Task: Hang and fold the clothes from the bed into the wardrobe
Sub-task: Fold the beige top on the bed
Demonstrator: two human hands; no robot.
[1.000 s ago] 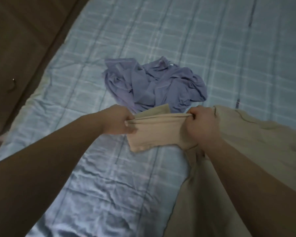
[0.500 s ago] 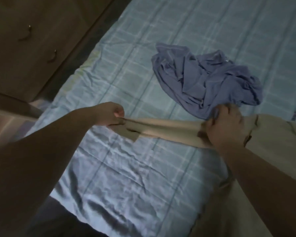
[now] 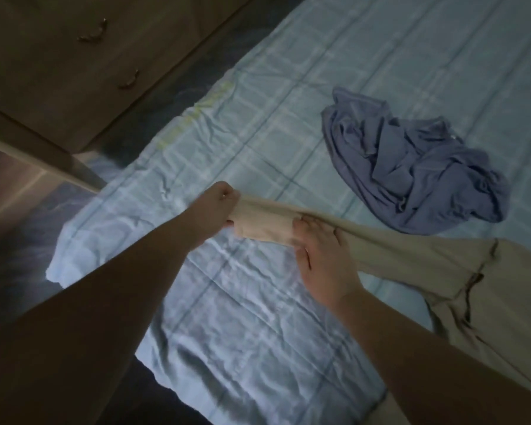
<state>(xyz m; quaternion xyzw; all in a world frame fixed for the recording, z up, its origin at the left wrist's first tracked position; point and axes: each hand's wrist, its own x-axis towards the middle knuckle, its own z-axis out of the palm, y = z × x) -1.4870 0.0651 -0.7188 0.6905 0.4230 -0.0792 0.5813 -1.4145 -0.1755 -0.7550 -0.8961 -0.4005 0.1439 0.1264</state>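
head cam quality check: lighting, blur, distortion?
Head view: dim overall, with brightest patches on the blue plaid sheet; left forearm mostly in shadow; slight motion blur on the right hand over the beige garment; left hand fairly sharp; wide-angle tilt skews the wooden cabinet; no glare.

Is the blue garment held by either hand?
No: the blue garment lies crumpled on the bed, while the left hand and right hand handle the beige trousers.

left grip [image 3: 218,207]: bare, no sleeve | right grip [image 3: 322,259]: bare, no sleeve
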